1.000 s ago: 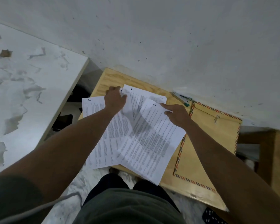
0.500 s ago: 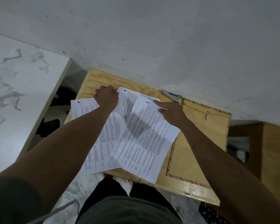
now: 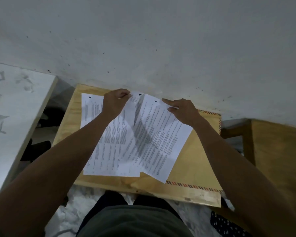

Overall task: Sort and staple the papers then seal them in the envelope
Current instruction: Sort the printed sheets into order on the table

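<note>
Several printed white sheets lie fanned on a small wooden table [image 3: 161, 189]. My left hand [image 3: 115, 102] pinches the top edge of a lifted middle sheet [image 3: 126, 127]. With my right hand [image 3: 182, 111] I hold the top right corner of the sheet marked "1" [image 3: 161, 134], thumb under and fingers over it. A sheet marked "5" [image 3: 91, 110] lies flat at the left. The brown envelope [image 3: 195, 161] with a striped border lies under the papers at the right. The stapler is hidden.
A grey wall rises right behind the table. A white marble-patterned slab [image 3: 12, 117] stands to the left with a dark gap beside it. A wooden piece of furniture [image 3: 277, 151] stands at the right. My knees sit below the table's near edge.
My view has shifted so the table sits more centred. My left hand has lifted and curled a middle sheet upward. The stapler seen earlier near the envelope's top corner is now covered.
</note>
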